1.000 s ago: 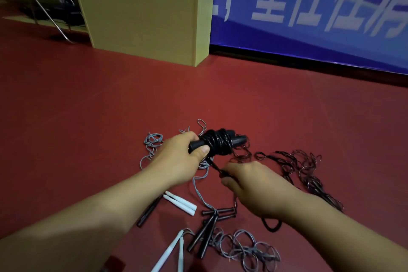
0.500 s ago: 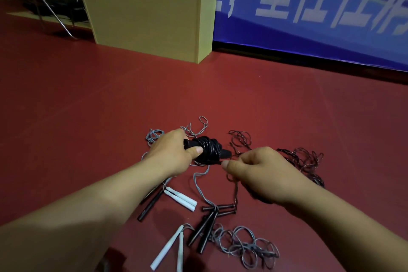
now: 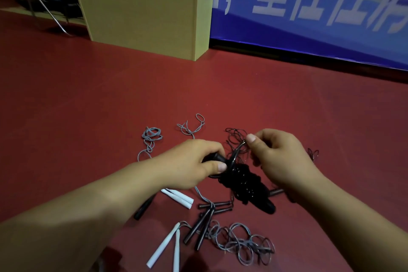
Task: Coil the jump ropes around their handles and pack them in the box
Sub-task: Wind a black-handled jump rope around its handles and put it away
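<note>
Over the red floor (image 3: 110,99): both hands work at mid-frame above a scatter of ropes.
Left hand (image 3: 192,163): fingers and thumb are clenched round one end of the black handles (image 3: 247,185).
Black handles: they slant down to the right, wrapped thick with black rope, the lower tip near the floor.
Right hand (image 3: 278,157): thumb and forefinger pinch a loose black rope strand (image 3: 237,150) just above the wrapped bundle.
Black rope tangle (image 3: 236,137): thin loops lie on the floor behind the hands, partly hidden by them.
Box (image 3: 143,9): a tan box stands upright at the far edge of the floor, well apart from the hands.
Grey rope loops (image 3: 151,137): two small bunches lie beyond the left hand.
White handles (image 3: 178,197): one pair lies under the left wrist; a second pair (image 3: 167,245) lies nearer the camera.
Dark handles (image 3: 205,221): several lie crossed between the forearms, touching a grey coil (image 3: 245,243).
Banner (image 3: 309,6): blue with white lettering, behind the box.
Chair legs (image 3: 44,4): metal, at far left beside the box.
</note>
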